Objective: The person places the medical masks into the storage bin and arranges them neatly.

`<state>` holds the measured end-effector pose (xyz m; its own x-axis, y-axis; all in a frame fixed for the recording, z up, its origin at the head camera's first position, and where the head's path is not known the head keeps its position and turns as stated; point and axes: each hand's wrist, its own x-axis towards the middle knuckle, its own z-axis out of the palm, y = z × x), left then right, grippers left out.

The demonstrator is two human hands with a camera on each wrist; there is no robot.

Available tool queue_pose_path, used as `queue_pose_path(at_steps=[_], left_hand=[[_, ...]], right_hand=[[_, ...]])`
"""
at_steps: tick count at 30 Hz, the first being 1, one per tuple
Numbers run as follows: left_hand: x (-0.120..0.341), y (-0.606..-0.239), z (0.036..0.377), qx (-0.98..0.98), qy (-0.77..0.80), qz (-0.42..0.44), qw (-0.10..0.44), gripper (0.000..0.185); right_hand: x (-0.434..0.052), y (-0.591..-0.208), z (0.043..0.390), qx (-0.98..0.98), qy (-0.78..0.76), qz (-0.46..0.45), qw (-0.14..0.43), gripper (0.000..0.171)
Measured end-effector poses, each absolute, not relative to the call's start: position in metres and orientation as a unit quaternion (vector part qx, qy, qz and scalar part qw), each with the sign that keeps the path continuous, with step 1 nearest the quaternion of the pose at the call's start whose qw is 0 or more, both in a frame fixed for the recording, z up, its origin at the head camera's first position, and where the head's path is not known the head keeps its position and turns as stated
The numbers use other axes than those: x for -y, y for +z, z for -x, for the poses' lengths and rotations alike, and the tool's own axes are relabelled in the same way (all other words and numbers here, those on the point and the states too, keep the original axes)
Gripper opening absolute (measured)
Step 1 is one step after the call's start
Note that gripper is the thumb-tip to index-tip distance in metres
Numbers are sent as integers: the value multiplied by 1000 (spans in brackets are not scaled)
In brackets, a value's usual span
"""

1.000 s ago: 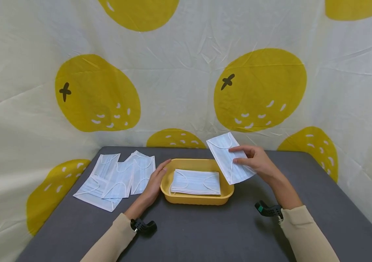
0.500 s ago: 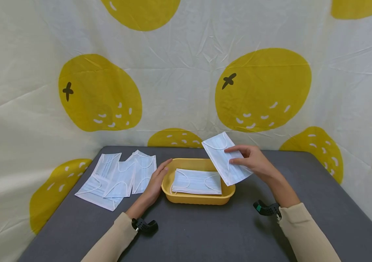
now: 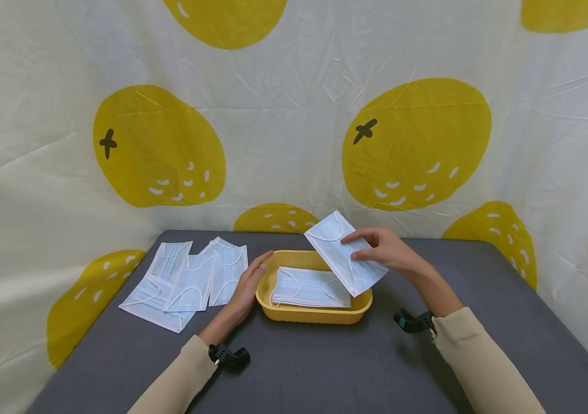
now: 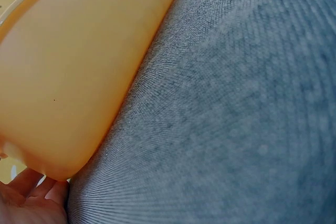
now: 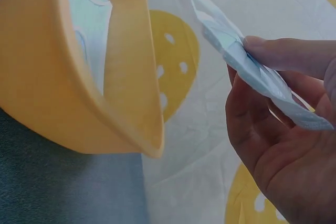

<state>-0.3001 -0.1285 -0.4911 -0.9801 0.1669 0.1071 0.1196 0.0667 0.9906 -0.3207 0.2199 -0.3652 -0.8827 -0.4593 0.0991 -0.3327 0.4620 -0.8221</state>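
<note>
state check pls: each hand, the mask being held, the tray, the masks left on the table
left hand: open, fingers straight against the tray's left wall
right hand: pinches one mask by its near end
held mask: in the air, tilted, over the tray's right side
yellow tray: upright on the table, holds flat masks
masks in tray: lying flat
loose masks: spread and overlapping on the table, left of the tray
table: grey, bears everything

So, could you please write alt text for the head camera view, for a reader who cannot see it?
A person's right hand holds a white face mask tilted above a yellow tray that already contains masks, while the left hand rests against the tray's left side. More masks lie spread on the grey table, before a cloth printed with yellow fruit.
</note>
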Motion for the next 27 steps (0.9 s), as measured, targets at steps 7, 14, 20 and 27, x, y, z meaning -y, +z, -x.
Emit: queue_pose_path(at_steps=[7,14,20,27], left_hand=[[128,-491,301,-731,675,-97,17,48],[128,-491,300,-733,673,-96,15,47],[128,-491,302,-726,680,-101,16,47],[127,-491,304,-727,678,-105,17,47]], right_hand=[[-207,-362,331,-858,-420,284,81,30],[-190,-355,337,-858,-384,320,116,28],[-176,-349,347,-852,-359,351,148,29],[-163,-349,361,-841,-325,369,224,30]])
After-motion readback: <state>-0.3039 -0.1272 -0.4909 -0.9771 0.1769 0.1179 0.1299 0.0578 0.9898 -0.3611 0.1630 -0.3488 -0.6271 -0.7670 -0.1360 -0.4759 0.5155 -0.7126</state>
